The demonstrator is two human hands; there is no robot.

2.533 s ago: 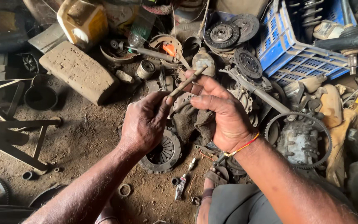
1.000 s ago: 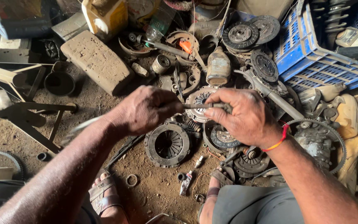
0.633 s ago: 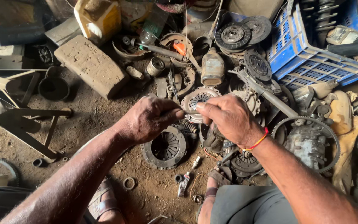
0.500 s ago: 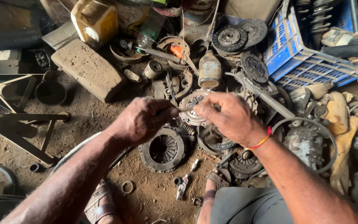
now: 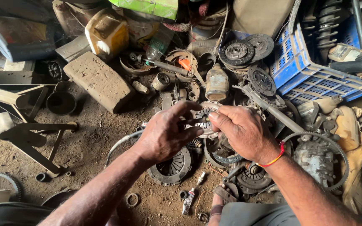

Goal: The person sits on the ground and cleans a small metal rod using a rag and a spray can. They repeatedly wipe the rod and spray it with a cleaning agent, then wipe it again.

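hands (image 5: 206, 127) drawn closer, rod now hidden

— What's showing colour here?
— A blue slatted crate (image 5: 311, 71), a yellow jug (image 5: 105, 33), a green box (image 5: 147, 7) — the right hand (image 5: 241, 132) is wearing a red-and-yellow wrist thread (image 5: 274, 158).

Left hand (image 5: 166, 134) and right hand (image 5: 241, 129) meet fingertip to fingertip above a round clutch plate (image 5: 173, 164) on the dirt floor (image 5: 93, 138). Held item too small to identify. Blue crate (image 5: 311, 71) behind the plate, to the right.
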